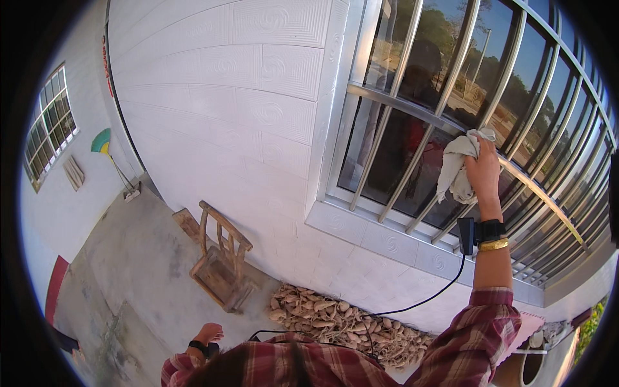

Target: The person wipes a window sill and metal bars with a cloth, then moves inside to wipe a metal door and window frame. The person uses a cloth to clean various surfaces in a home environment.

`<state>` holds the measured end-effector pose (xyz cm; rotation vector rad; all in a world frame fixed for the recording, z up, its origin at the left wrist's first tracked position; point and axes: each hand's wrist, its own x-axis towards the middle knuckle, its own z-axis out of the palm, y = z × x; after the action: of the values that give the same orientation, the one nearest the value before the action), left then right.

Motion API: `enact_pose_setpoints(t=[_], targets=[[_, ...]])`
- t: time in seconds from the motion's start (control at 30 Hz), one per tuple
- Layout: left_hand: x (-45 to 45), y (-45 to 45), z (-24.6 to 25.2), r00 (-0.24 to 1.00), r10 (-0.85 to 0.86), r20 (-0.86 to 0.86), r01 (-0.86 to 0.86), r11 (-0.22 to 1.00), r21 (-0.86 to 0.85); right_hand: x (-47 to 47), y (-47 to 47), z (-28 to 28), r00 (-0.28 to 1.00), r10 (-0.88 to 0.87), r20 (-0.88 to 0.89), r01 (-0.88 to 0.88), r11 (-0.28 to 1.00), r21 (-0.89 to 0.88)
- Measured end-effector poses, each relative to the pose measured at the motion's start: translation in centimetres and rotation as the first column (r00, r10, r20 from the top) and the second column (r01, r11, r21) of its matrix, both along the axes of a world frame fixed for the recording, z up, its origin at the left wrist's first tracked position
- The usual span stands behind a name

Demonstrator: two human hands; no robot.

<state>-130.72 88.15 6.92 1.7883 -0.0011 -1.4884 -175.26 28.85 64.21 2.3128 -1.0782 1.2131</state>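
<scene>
My right hand (482, 164) is raised to the barred window and closed on a pale grey cloth (457, 167), pressing it around the metal crossbar (401, 104) of the window guard. The cloth hangs down over the upright bars, in front of the dark glass. A black strap with a small device and a gold bracelet (493, 245) are on that wrist. My left hand (211, 333) is low beside my body, with a black band on its wrist. Its fingers look partly curled, and no object shows in it.
A heap of sweet potatoes (333, 319) lies along the tiled wall (271, 116). Left of it stands a wooden chair (217, 266) on the concrete floor. A broom (102, 142) leans at the far wall. A black cable (435, 295) hangs from my right wrist device. The tiled sill (377, 239) juts below the window.
</scene>
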Motion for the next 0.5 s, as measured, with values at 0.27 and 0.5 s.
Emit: enact_pose_setpoints(t=[0.27,0.5], targets=[[-1.2,4.6,-2.5,0.996,0.078,-0.05,-0.078,0.997,0.018,15.7,0.3,2.3,0.94,0.236,-0.248,-0.281,0.945,-0.166],[-3.2,8.7,-5.3,0.997,0.047,-0.066,-0.062,0.97,-0.236,25.3,0.3,3.3,0.936,0.114,-0.334,-0.118,0.993,0.009]])
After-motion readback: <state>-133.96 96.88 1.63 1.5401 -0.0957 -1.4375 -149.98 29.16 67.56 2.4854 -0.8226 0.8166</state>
